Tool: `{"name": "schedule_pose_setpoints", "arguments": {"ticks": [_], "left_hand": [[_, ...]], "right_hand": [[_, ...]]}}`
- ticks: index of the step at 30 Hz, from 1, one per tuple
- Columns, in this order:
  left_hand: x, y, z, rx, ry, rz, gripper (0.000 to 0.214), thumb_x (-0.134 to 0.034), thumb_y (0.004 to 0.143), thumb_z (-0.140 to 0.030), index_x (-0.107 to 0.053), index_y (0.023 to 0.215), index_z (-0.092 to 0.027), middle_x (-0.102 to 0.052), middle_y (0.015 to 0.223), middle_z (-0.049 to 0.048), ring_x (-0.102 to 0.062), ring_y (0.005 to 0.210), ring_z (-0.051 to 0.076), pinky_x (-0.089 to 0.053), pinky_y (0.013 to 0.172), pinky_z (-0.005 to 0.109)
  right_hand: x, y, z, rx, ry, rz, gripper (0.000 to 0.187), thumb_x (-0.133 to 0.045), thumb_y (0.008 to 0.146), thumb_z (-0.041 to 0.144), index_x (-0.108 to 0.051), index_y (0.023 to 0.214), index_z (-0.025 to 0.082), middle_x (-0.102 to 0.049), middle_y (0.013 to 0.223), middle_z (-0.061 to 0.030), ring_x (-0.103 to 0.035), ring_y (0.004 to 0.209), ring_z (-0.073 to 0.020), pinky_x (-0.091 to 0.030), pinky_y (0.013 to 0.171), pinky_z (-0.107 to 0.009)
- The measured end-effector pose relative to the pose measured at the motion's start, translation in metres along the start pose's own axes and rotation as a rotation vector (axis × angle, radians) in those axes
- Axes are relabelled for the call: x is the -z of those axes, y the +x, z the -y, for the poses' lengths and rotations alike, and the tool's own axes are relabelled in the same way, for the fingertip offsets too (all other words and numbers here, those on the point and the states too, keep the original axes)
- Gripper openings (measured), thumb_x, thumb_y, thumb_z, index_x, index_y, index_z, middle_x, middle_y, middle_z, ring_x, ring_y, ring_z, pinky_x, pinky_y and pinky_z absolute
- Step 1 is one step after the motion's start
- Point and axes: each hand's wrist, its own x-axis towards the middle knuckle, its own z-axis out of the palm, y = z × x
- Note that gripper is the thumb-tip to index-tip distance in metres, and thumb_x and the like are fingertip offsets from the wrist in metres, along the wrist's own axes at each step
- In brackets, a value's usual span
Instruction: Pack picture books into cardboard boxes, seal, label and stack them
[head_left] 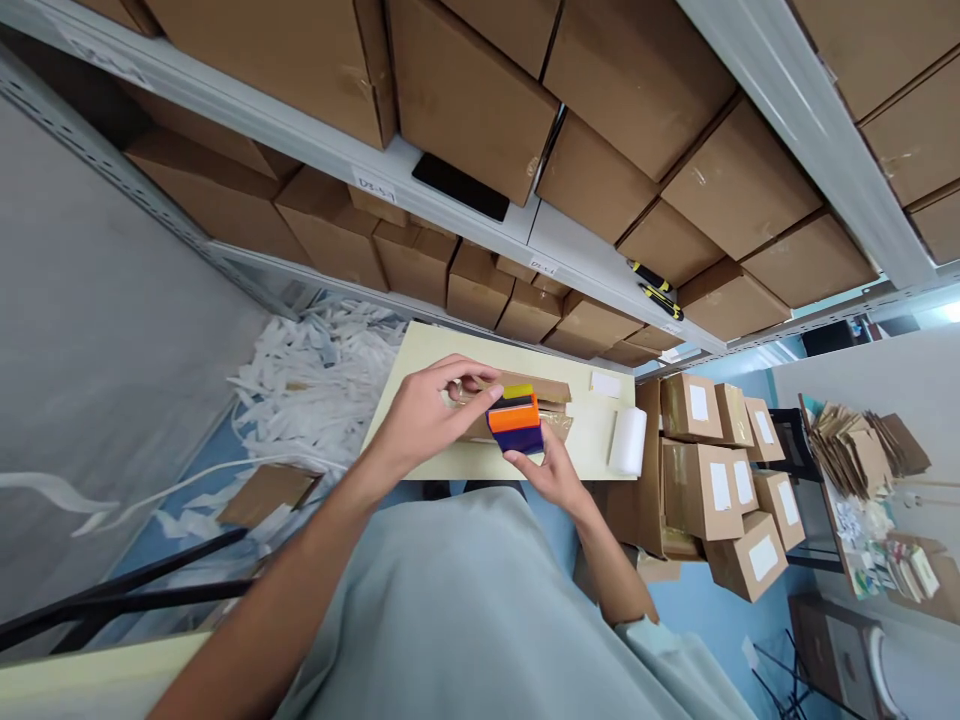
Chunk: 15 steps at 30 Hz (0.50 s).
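Note:
A small pale table (420,360) stands in front of me with a flat cardboard box (544,388) lying on it. My left hand (427,410) rests on the left end of the box, fingers curled and pressed against it. My right hand (547,470) grips an orange, yellow and dark blue tape dispenser (515,420) and holds it against the box. A white roll (628,440) lies at the table's right edge.
Metal shelving packed with brown cartons (465,100) fills the space ahead. A black phone (460,186) and yellow-handled tools (654,285) lie on a shelf. White paper strips (315,370) litter the floor at left. Labelled cartons (712,470) are stacked at right.

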Motion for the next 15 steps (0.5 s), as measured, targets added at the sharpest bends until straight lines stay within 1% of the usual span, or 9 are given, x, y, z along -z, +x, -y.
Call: {"name": "schedule_pose_setpoints", "arguments": {"ticks": [4, 7, 9, 11, 13, 15], "left_hand": [[0.003, 0.006, 0.0, 0.033, 0.016, 0.146, 0.041, -0.07, 0.09, -0.063, -0.085, 0.098, -0.025, -0.08, 0.102, 0.0065, -0.069, 0.085, 0.021, -0.06, 0.078, 0.031], [0.005, 0.005, 0.004, 0.061, 0.01, 0.206, 0.045, -0.068, 0.089, -0.067, -0.085, 0.093, -0.025, -0.079, 0.096, 0.0066, -0.067, 0.081, 0.021, -0.058, 0.072, 0.03], [0.004, 0.004, 0.008, 0.078, -0.001, 0.221, 0.046, -0.068, 0.088, -0.068, -0.084, 0.09, -0.025, -0.078, 0.09, 0.0059, -0.065, 0.078, 0.02, -0.058, 0.069, 0.029], [0.002, 0.002, 0.015, 0.11, -0.015, 0.21, 0.046, -0.068, 0.089, -0.068, -0.083, 0.089, -0.025, -0.077, 0.087, 0.005, -0.064, 0.074, 0.02, -0.057, 0.068, 0.028], [-0.002, -0.001, 0.025, 0.164, -0.035, 0.182, 0.047, -0.07, 0.088, -0.068, -0.083, 0.092, -0.024, -0.079, 0.087, 0.0046, -0.064, 0.073, 0.019, -0.058, 0.067, 0.028], [-0.007, -0.005, 0.04, 0.236, -0.078, 0.15, 0.049, -0.073, 0.085, -0.069, -0.083, 0.093, -0.022, -0.081, 0.089, 0.0052, -0.068, 0.074, 0.02, -0.061, 0.069, 0.029]], "right_hand": [[0.009, -0.003, -0.001, -0.006, -0.073, 0.044, 0.047, -0.074, 0.103, 0.057, -0.069, 0.135, 0.024, -0.077, 0.125, -0.0089, -0.072, 0.111, -0.0282, -0.06, 0.103, -0.043], [0.015, -0.003, -0.001, -0.011, -0.111, 0.08, 0.043, -0.075, 0.102, 0.056, -0.071, 0.131, 0.024, -0.078, 0.12, -0.0083, -0.072, 0.107, -0.0275, -0.061, 0.1, -0.042], [0.018, -0.003, 0.0, -0.03, -0.127, 0.102, 0.041, -0.075, 0.102, 0.055, -0.072, 0.129, 0.024, -0.079, 0.117, -0.0072, -0.073, 0.104, -0.0267, -0.061, 0.097, -0.041], [0.022, -0.003, 0.0, -0.064, -0.143, 0.116, 0.04, -0.077, 0.099, 0.053, -0.073, 0.126, 0.024, -0.08, 0.112, -0.0057, -0.073, 0.099, -0.0256, -0.062, 0.093, -0.039], [0.024, -0.001, -0.002, -0.106, -0.158, 0.131, 0.037, -0.08, 0.096, 0.05, -0.075, 0.121, 0.023, -0.08, 0.105, -0.004, -0.073, 0.091, -0.0239, -0.062, 0.087, -0.037], [0.023, 0.001, -0.006, -0.153, -0.147, 0.157, 0.035, -0.082, 0.093, 0.049, -0.076, 0.115, 0.022, -0.08, 0.099, -0.0025, -0.071, 0.084, -0.0219, -0.06, 0.08, -0.034]]}}
